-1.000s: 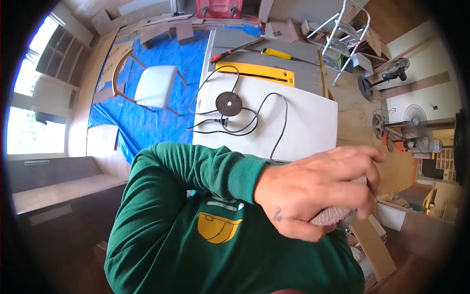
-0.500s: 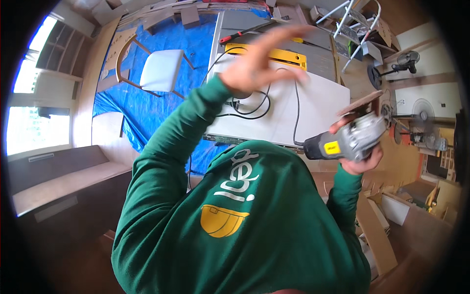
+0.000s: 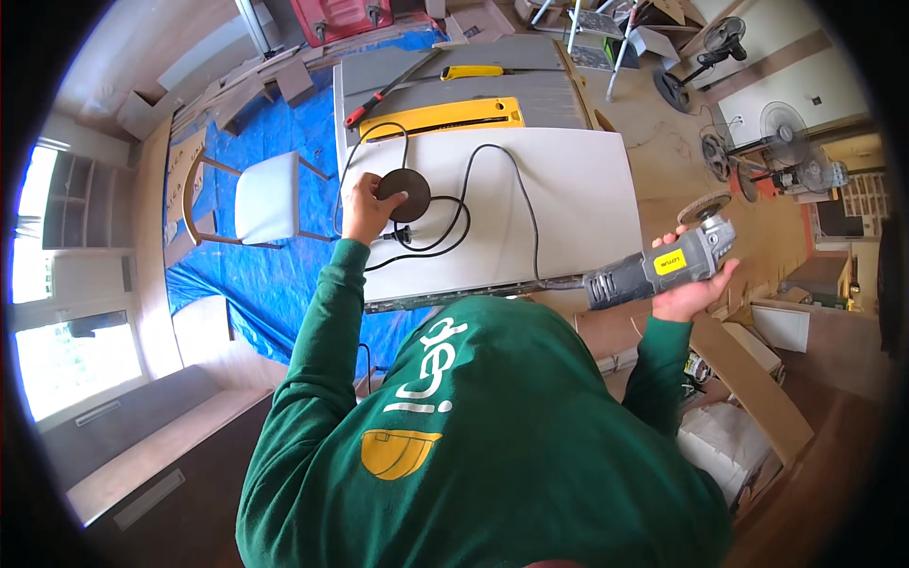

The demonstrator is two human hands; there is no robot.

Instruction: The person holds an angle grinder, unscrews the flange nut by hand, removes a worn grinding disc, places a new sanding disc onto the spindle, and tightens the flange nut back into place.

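Observation:
My left hand [image 3: 367, 206] pinches the edge of a dark brown round abrasive disc [image 3: 409, 189], thumb on top, over the left part of the white board [image 3: 578, 180]. Some of its fingers are hidden. Off the board's right end, my right hand [image 3: 696, 292] is wrapped round a grey angle grinder [image 3: 663, 268] with a yellow label. At the grinder's head a round disc [image 3: 705, 206] faces up and away from me. The black power cord [image 3: 524, 180] runs from the grinder's rear end across the board and loops near my left hand.
Beyond the board lie a yellow slotted plate [image 3: 445, 121], a red-and-black handled tool [image 3: 390, 90] and a yellow-handled tool [image 3: 473, 71]. A pale-seated chair [image 3: 267, 199] stands left on blue sheeting [image 3: 248, 123]. Fans [image 3: 784, 131] and a white ladder [image 3: 620, 62] stand at far right.
My left hand, raised with fingers spread and empty before, has come down left and taken hold of the disc. The view has shifted; the right hand still grips the grinder.

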